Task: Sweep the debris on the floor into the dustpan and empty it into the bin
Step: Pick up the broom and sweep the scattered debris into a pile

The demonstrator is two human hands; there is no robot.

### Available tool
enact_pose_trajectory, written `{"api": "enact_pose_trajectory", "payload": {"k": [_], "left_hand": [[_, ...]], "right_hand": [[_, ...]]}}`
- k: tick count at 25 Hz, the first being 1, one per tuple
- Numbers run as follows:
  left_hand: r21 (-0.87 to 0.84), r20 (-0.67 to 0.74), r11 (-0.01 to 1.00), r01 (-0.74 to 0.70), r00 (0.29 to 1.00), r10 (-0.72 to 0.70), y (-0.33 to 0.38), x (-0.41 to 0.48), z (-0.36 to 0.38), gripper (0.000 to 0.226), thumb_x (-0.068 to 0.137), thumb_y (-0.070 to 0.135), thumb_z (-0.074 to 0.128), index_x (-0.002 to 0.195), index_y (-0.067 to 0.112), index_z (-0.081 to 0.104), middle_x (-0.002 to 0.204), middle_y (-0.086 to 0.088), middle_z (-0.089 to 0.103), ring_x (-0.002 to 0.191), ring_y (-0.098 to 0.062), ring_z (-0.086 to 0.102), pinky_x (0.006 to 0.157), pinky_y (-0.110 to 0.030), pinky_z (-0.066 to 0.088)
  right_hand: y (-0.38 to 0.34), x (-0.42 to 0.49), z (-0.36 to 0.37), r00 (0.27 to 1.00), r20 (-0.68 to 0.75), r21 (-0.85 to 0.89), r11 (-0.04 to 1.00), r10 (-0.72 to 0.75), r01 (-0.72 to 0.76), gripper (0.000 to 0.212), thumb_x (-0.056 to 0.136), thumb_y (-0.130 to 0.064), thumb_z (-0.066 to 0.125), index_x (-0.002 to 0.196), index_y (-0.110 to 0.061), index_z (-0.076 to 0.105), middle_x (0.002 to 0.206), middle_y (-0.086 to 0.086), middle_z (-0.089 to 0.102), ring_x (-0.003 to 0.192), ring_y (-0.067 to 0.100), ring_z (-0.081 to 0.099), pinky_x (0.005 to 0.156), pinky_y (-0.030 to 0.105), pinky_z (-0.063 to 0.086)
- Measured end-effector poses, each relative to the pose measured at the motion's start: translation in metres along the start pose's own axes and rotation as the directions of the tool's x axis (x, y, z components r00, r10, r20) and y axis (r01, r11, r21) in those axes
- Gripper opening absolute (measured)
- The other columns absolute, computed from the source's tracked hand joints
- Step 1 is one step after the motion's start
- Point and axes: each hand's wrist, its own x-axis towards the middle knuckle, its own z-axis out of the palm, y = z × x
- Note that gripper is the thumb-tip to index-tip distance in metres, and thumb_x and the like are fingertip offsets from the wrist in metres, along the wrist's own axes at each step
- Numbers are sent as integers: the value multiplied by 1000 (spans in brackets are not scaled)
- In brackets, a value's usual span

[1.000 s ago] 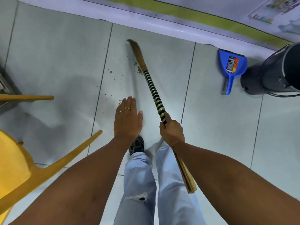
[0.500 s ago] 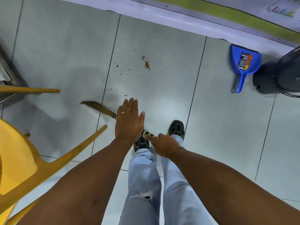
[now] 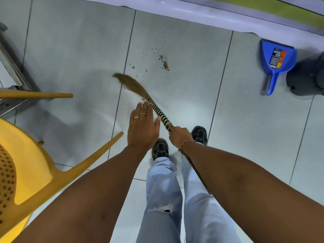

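My right hand (image 3: 179, 136) grips the black-and-cream banded handle of a straw broom (image 3: 154, 106). The broom's brown bristle tip rests on the grey tiles at centre, just below and left of the debris. Brown crumbs of debris (image 3: 165, 64) lie scattered on the tile ahead, with a denser little pile on the right. My left hand (image 3: 142, 127) hovers flat beside the broom handle, fingers together, holding nothing. A blue dustpan (image 3: 277, 59) lies on the floor at the far right, next to the dark bin (image 3: 306, 76) by the wall.
An overturned yellow plastic chair (image 3: 26, 163) fills the lower left, its legs pointing toward the swept area. A metal frame (image 3: 14, 71) stands at the left edge. A white wall base (image 3: 192, 16) runs along the top. My feet in dark shoes stand below the broom.
The broom swung from far ahead down to the left, and has now come back up toward the crumbs. My right hand followed it. My left hand stayed flat and empty.
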Motion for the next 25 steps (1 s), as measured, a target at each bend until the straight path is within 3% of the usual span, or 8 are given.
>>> {"api": "enact_pose_trajectory", "payload": {"k": [3,7,9,12,15,20,25], "left_hand": [[6,-5,1000,5,1000,-5,-5,3,-4,54,97,33,36,142,3,30,151,-16,34,144,-30,23,120,-43,21],[22,4,1000,-2,1000,2,-11,-1,-7,54,97,33,36,142,3,29,151,-16,34,144,-30,23,119,-43,21],[36,-1,999,-8,1000,8,-14,-6,-7,54,97,32,36,142,2,30,150,-17,35,143,-31,25,119,-43,22],[43,-27,999,-11,1000,12,-12,-14,-9,53,97,30,38,140,0,34,148,-20,39,142,-34,28,117,-44,24],[52,-16,999,-15,1000,16,-2,-17,-11,53,97,31,37,140,0,33,148,-20,38,142,-33,28,118,-44,23],[28,43,999,28,999,-29,27,-15,-2,54,97,33,36,141,1,30,148,-19,38,142,-32,26,118,-43,22],[27,175,1000,-12,985,7,65,-18,20,51,97,32,37,139,3,33,144,-17,43,140,-31,31,117,-42,24]], "right_hand": [[-6,8,-6,998,-29,71,996,57,-55,38,95,-20,33,132,-19,41,109,15,62,82,27,53,69,34,45],[-9,15,-15,992,-76,126,988,102,-92,41,95,-19,33,135,-15,40,115,16,61,99,32,60,77,37,48],[-6,13,-18,987,-115,133,987,110,-94,41,95,-19,32,135,-15,39,114,17,61,95,32,58,73,37,46],[7,0,-22,979,-192,172,985,67,-33,42,96,-24,30,137,-24,35,104,19,63,80,30,53,65,34,41],[28,-20,-26,972,-228,88,993,-51,72,45,97,-31,30,143,-33,28,97,19,63,82,35,57,65,34,39],[66,-40,-27,962,-88,-166,956,-257,240,47,99,-28,32,146,-27,27,93,24,64,69,29,50,63,34,39],[116,-51,-18,930,116,-286,885,-348,367,45,97,-22,32,141,-28,31,96,24,62,77,36,60,64,38,45]]}}
